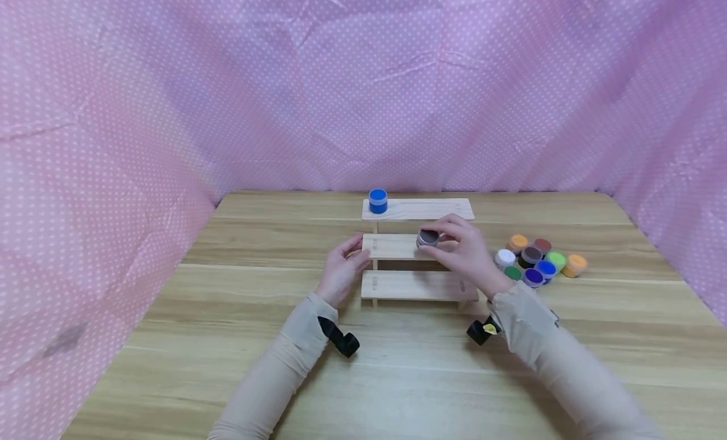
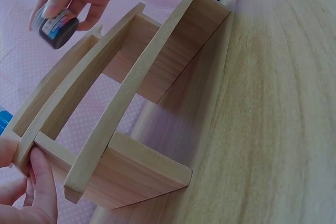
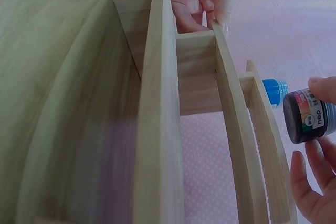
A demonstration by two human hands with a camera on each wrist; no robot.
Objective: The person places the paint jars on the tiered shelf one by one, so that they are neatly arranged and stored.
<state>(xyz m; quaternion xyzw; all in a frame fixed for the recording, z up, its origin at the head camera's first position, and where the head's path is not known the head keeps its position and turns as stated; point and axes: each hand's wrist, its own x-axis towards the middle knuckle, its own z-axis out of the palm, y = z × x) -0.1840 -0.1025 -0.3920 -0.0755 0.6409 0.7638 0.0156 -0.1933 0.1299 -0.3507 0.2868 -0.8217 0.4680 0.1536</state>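
My right grip (image 1: 461, 245) pinches a dark jar (image 1: 428, 238), my thumb and fingers bent about its side and spread no wider than the jar itself. I hold it near upright, its dark base toward the wood and its clear upper part away from it. It is over the middle shelf (image 1: 392, 245) of a wooden stand (image 1: 417, 281), and in the right wrist view a gap shows between jar and shelf. The jar bears a coloured label with a white patch.

My left grip (image 1: 343, 269) is nearly closed on the left end of that same shelf, the thumb on one face and fingers on the other.

Beyond, a blue jar (image 1: 378, 201) stands upright near the left end of the top shelf (image 1: 430, 209); nearest me is the bottom shelf (image 1: 397, 290). The stand rests on the bench (image 1: 409, 377), which has a wood-grain top.

To the right of my right wrist, a close group of jars (image 1: 531, 257) stands on the bench: two orange, one white, one brownish red, one dark, two green and two blue, the darker blue almost purple. Pale sleeves (image 1: 258, 377) cover my arms, a small black device (image 1: 348, 344) sits at each wrist, and pink dotted cloth (image 1: 363, 80) hangs behind everything.
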